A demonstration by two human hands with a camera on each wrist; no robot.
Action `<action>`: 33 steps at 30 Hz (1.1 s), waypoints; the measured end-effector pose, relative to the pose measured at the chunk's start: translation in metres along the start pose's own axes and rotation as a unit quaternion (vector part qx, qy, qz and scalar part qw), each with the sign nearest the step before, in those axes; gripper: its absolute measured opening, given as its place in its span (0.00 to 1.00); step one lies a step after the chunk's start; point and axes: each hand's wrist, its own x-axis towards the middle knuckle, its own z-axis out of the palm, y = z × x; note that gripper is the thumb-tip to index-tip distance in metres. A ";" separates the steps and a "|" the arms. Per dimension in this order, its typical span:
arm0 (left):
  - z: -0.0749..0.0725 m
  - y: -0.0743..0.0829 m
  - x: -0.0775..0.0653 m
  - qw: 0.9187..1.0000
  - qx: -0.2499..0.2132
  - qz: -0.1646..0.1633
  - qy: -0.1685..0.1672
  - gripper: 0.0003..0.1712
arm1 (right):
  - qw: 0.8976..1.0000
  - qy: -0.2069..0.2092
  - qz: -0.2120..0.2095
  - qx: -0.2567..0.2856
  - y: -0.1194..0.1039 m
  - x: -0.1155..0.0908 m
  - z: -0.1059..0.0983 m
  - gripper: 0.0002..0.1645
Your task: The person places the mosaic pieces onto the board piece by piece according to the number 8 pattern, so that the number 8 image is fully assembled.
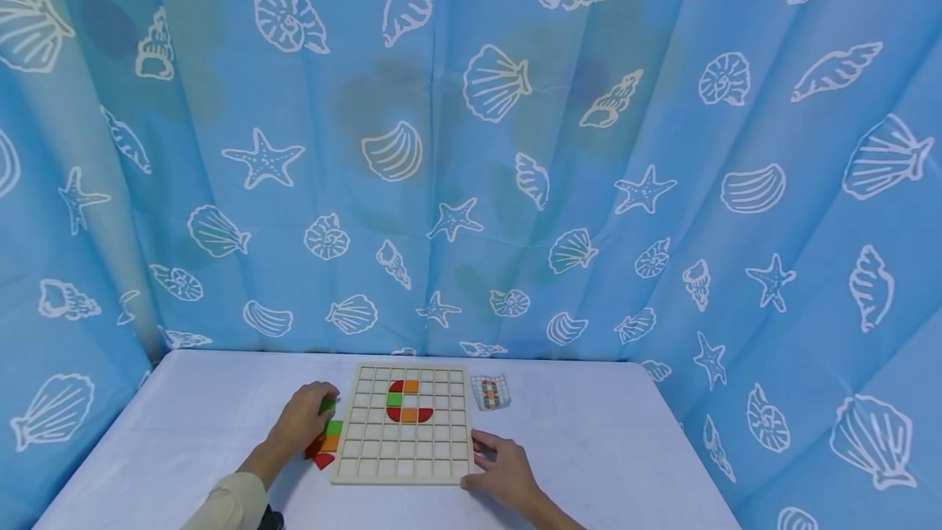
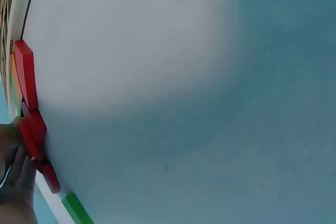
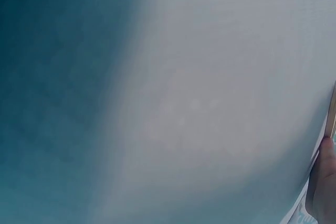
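Note:
A square pale wooden grid board (image 1: 401, 444) lies on the white table. Near its top middle, red rounded tiles (image 1: 425, 415), orange square tiles (image 1: 410, 415) and a green square tile (image 1: 394, 399) form a C-like outline. My left hand (image 1: 302, 415) reaches over loose tiles at the board's left side, its fingers bent round a green tile (image 1: 327, 406); I cannot tell whether they pinch it. Red tiles (image 2: 32, 129) lie against that hand in the left wrist view. At the board's lower right, my right hand (image 1: 508, 473) touches the edge with thumb and stretched fingers; red shows between them.
A small patterned card (image 1: 491, 393) in clear wrapping lies right of the board's top corner. Loose orange (image 1: 330, 442) and red tiles (image 1: 324, 460) lie by the board's left edge. Behind the table hangs a blue curtain (image 1: 456, 268) with white shells.

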 end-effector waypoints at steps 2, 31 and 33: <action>-0.001 0.002 0.000 1.000 -0.002 0.000 0.001 0.18 | 1.000 -0.001 -0.002 0.003 0.000 0.000 -0.001 0.47; 0.050 0.087 0.025 0.991 -0.048 0.123 -0.005 0.18 | 1.000 -0.011 -0.014 0.017 -0.002 -0.001 -0.004 0.46; 0.053 0.092 0.027 0.989 -0.049 0.141 -0.007 0.18 | 1.000 -0.012 -0.016 0.019 -0.003 -0.002 -0.004 0.46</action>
